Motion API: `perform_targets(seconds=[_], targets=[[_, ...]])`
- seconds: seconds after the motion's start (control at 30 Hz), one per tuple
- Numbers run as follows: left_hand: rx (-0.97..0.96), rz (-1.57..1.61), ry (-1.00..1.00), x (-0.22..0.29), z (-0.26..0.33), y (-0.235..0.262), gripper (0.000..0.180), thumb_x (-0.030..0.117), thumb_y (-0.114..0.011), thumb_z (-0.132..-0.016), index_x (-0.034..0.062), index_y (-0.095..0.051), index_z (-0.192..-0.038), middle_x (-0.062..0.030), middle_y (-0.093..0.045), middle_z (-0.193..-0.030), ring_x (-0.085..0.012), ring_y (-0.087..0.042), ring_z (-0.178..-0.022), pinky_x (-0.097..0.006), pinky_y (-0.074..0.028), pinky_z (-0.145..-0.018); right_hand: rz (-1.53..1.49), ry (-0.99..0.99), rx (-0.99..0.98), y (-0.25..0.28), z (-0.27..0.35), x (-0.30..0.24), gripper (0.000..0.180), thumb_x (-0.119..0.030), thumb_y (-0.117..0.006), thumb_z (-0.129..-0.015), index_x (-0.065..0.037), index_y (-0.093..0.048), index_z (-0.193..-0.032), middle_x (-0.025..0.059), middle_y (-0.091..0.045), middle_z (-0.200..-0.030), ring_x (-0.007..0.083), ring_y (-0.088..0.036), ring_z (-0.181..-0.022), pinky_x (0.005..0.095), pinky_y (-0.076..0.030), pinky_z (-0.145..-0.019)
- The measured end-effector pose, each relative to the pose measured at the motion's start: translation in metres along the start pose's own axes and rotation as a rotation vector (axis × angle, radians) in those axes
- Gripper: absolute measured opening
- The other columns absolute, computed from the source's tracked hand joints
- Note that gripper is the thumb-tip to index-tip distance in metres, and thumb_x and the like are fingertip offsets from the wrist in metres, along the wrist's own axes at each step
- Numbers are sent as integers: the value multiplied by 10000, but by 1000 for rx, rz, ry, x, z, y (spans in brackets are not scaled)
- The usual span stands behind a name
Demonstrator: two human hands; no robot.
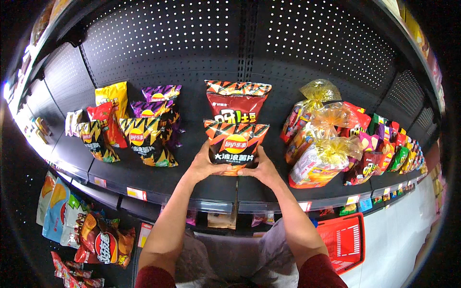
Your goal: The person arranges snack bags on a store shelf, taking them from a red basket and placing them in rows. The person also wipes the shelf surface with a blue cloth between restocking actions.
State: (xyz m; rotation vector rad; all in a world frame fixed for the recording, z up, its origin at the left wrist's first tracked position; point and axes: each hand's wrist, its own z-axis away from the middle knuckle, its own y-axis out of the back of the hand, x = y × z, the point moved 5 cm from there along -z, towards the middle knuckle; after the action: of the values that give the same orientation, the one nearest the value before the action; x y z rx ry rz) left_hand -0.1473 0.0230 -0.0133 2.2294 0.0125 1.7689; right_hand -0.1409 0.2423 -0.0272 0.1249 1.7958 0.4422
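Note:
Both my hands grip one bag of chips point(235, 144), black and orange with a yellow round emblem, at the front middle of the black shelf point(192, 185). My left hand point(204, 165) wraps its lower left side, thumb across the bottom front. On the lower right side, my right hand point(261, 167) is closed the same way. Directly behind it stands a dark red snack bag point(237, 103), upright, its lower part hidden by the held bag. Whether the held bag's base touches the shelf I cannot tell.
Black, yellow and purple chip bags point(146, 139) stand left. To the right are gift bundles point(319, 163) in gold-tied clear wrap, then several colourful snack bags point(365, 165). A perforated back panel point(312, 29) rises behind. Below are more snack bags point(103, 240) and a red shopping basket point(341, 240).

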Motion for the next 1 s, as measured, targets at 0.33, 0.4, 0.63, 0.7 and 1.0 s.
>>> perform_targets(seconds=[0.33,0.4,0.63,0.7,1.0], targets=[[-2,20,-4,-5,-2,-1,1130,222,-937,-588,-28,-277,-1471,-189,-490,-1378,-262,-499,-1283,-362,-396,-1088,-44,-38,-46,-1,-1,-7,1205,-231,-944,-597,56,-199,-1501,213,-478,-1416,285,-508,-1279,363,-413,-1073],[2,-22,-24,-9,-1,2,1150,221,-935,-588,-22,-257,-1484,-195,-471,-1395,-270,-492,-1292,-359,-394,-1091,22,-37,-44,-3,2,-9,1216,-257,-946,-585,57,-209,-1500,225,-489,-1402,297,-542,-1233,358,-442,-1040],[-6,-127,10,-5,3,3,1124,227,-926,-624,10,-251,-1496,-151,-535,-1360,-245,-506,-1269,-364,-372,-1100,143,-32,-6,-1,6,-3,1202,-295,-939,-581,49,-245,-1500,212,-537,-1353,276,-602,-1071,352,-493,-958],[-6,-146,2,0,6,3,1116,240,-929,-622,5,-266,-1488,-151,-547,-1343,-244,-518,-1257,-365,-379,-1094,167,-43,5,-1,6,-3,1188,-295,-935,-588,48,-253,-1499,205,-552,-1336,267,-611,-1043,351,-502,-942],[39,-128,-30,-18,1,2,917,291,-907,-665,-15,-400,-1365,-134,-635,-1133,-210,-627,-1059,-334,-503,-935,135,-13,45,-2,6,0,1128,-285,-924,-613,36,-289,-1489,186,-581,-1292,257,-643,-984,341,-523,-885]])
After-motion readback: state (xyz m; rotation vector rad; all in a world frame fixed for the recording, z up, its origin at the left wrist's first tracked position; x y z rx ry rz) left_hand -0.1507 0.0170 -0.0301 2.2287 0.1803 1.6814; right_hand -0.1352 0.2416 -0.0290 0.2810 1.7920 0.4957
